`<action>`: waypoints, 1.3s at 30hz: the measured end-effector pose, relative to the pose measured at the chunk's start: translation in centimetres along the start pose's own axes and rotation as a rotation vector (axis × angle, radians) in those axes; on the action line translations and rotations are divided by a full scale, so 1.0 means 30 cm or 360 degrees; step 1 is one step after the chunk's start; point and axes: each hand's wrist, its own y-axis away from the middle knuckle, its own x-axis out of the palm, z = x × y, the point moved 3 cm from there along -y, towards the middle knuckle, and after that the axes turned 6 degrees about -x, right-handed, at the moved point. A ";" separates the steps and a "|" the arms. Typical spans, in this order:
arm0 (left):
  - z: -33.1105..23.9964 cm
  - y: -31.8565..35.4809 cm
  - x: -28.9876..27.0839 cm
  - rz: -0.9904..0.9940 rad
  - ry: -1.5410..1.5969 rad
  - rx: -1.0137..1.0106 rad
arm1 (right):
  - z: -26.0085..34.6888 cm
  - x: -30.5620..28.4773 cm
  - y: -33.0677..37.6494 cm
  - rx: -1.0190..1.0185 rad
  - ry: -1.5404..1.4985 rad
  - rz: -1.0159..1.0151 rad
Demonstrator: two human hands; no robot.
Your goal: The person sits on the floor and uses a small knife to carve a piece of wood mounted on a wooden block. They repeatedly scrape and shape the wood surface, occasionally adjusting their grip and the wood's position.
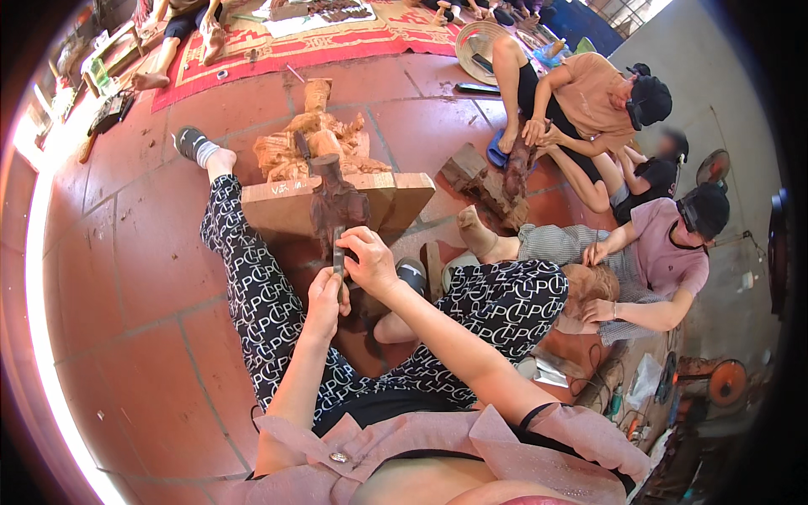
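Note:
A dark brown wood carving [339, 204] stands upright between my legs, in front of a pale wooden board [396, 192]. My left hand [325, 301] is closed round the lower part of a narrow, flat, greyish blade [338, 257]. Higher up, the fingers of my right hand [369, 263] pinch the same blade. Its upper end reaches the lower part of the dark carving; whether it touches the wood is hard to tell. Behind the board rises a lighter, orange-brown figure carving [316, 139]. The dark carving's base is partly hidden by my hands.
At right, one co-worker handles a dark carving [519, 168]; another, nearer, has a lighter carving [587, 290]. A straw hat [473, 50] and a red patterned rug [252, 63] lie farther off. An orange fan [726, 382], cords and small tools crowd the lower right.

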 end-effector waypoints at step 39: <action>-0.028 -0.023 -0.007 -0.0466 -0.0825 0.0401 | -0.088 0.120 0.088 0.1094 -0.1134 0.0108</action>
